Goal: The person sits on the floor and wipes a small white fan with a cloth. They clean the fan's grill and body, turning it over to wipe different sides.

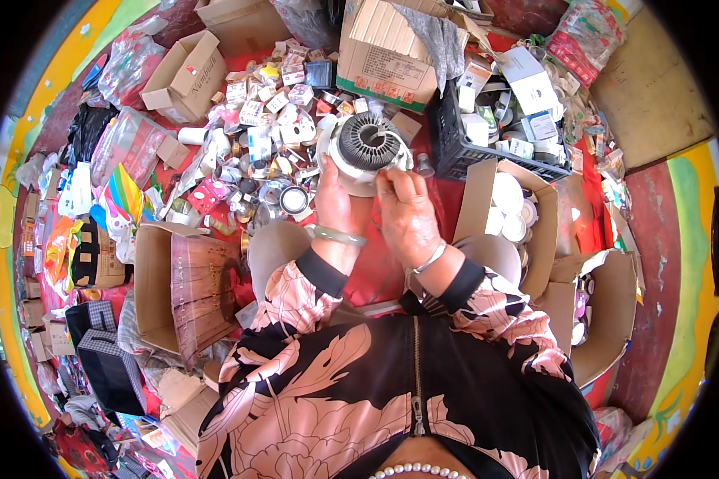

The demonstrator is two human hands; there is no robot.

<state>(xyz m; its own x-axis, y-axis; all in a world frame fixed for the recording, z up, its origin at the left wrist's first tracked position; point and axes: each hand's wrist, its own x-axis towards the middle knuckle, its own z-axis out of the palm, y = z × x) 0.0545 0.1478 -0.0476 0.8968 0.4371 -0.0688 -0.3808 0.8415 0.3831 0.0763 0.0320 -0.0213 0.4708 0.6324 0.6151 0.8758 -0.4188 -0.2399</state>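
A round downlight [369,142] with a dark finned heat sink and a white rim is in front of me, fins facing up. My left hand [335,197] grips the lower left of its rim, the thumb lying along the edge. At the lower right side my right hand [408,209] has its fingers pinched together against the lamp. What lies between those fingertips is too small to make out; a white wire or clip [405,152] shows just above them. Close to my left hand sits a small round lamp with a dark ring [294,199].
A heap of bulbs, lamps and small boxes [268,120] spreads to the far left. A dark plastic crate [455,152] full of boxes stands at the far right. Open cartons flank me: one on the left [158,287], one on the right holding white round lamps [542,251].
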